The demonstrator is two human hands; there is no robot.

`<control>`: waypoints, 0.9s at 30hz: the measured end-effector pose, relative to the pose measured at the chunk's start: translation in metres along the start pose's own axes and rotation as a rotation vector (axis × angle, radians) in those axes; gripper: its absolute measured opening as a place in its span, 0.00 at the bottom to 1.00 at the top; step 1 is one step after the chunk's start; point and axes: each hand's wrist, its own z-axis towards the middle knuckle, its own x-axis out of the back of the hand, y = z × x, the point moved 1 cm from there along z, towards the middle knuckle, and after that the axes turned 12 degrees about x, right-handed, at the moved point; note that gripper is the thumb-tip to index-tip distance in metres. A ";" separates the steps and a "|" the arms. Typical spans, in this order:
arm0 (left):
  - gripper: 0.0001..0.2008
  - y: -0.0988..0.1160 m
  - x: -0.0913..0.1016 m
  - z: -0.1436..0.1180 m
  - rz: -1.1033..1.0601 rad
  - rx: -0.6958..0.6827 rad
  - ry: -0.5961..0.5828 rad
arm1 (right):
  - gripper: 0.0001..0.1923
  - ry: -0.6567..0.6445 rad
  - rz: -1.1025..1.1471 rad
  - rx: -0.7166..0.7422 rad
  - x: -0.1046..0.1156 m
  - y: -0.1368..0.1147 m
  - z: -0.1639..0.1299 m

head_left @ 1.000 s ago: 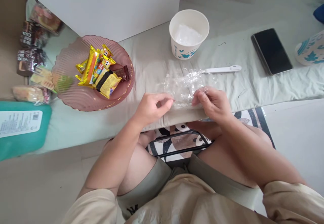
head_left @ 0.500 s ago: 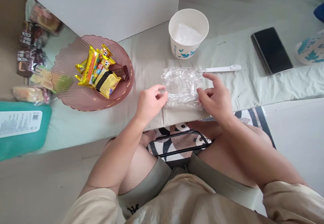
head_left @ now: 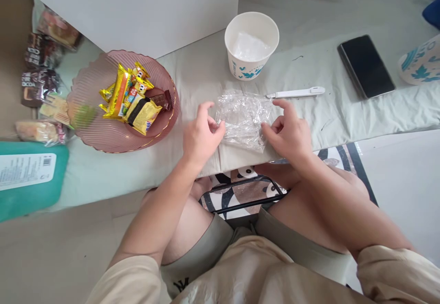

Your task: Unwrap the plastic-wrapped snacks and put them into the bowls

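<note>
A crinkled clear plastic wrapper lies flat near the table's front edge, between my two hands. My left hand is at its left side, thumb tip by the edge and index finger raised apart from the thumb. On the other side, my right hand has its thumb at the right edge and its index finger stretched out above. Neither hand grips anything; whether the thumbs press on the plastic I cannot tell. Just behind the wrapper lies a slim white tool with a narrow tip. A paper cup with crumpled clear plastic inside stands farther back.
A pink ribbed plate holds several yellow snack packets. Wrapped cakes and a teal pack lie at the left. A phone and another paper cup are rightward. A white box stands behind.
My left index finger has lifted away from the thumb, and the hand has opened wider. The wrapper sits slightly turned, its lower right corner pointing more toward me. The view has shifted slightly.
</note>
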 end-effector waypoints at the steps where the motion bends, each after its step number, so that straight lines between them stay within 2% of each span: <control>1: 0.23 -0.001 0.000 0.000 0.018 -0.018 0.061 | 0.26 0.025 -0.043 0.014 0.000 0.000 -0.001; 3: 0.23 0.000 0.002 -0.001 0.046 -0.085 0.161 | 0.25 0.097 -0.138 0.040 0.002 0.000 -0.002; 5: 0.17 0.005 0.004 -0.004 0.068 -0.218 0.170 | 0.20 0.151 -0.184 0.093 0.003 -0.003 -0.003; 7: 0.12 0.013 0.004 -0.006 0.089 -0.394 0.083 | 0.14 0.127 -0.147 0.200 0.002 -0.006 -0.003; 9: 0.16 0.018 0.001 -0.006 0.118 -0.514 -0.041 | 0.13 0.039 -0.068 0.340 -0.001 -0.008 -0.003; 10: 0.18 0.020 -0.001 -0.005 0.137 -0.532 -0.098 | 0.14 -0.017 -0.037 0.401 -0.003 -0.009 -0.002; 13: 0.23 0.017 -0.007 0.002 0.203 -0.467 -0.217 | 0.21 -0.153 -0.032 0.479 -0.007 -0.008 0.000; 17: 0.27 0.011 -0.008 0.008 0.281 -0.358 -0.290 | 0.29 -0.239 -0.134 0.394 -0.008 -0.004 0.003; 24: 0.36 0.010 -0.002 0.006 0.368 -0.307 -0.399 | 0.23 -0.172 -0.154 0.317 0.000 0.007 0.009; 27: 0.36 0.008 0.000 0.006 0.390 -0.278 -0.395 | 0.21 -0.179 -0.073 0.389 0.010 0.012 0.010</control>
